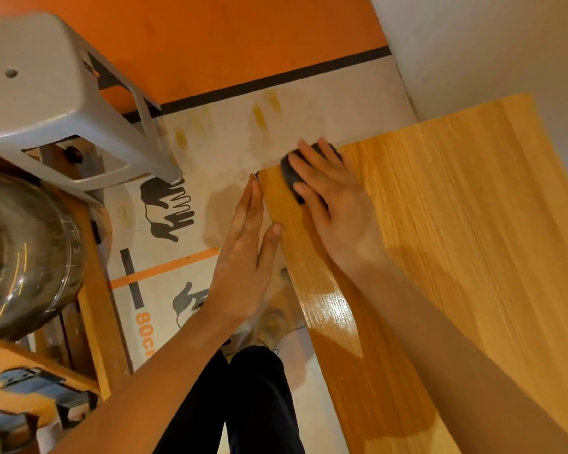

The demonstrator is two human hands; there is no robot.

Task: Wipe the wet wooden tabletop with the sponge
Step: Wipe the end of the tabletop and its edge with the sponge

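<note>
Right grip (332, 204) presses a dark sponge (291, 173) flat onto the wooden bench (456, 224).
Left grip (246, 244), fingers straight, holds nothing, resting along the bench's edge near its corner.

The right hand (328, 204) lies flat, palm down, on a dark sponge (291, 173), pressing it onto the far corner of the wooden tabletop (456, 244); the sponge shows beyond and between the spread fingers (310, 155), reaching to the table's far edge. The left hand (243, 257) is held open with straight fingers alongside the table's left edge, its thumb tip resting on the wood just short of the sponge. Nearer than both hands a glossy wet patch (332, 309) shines on the tabletop. Beyond the left fingertips, off the table, stands a grey plastic stool (46, 86), with a glass bowl (23, 257) well to their left.
</note>
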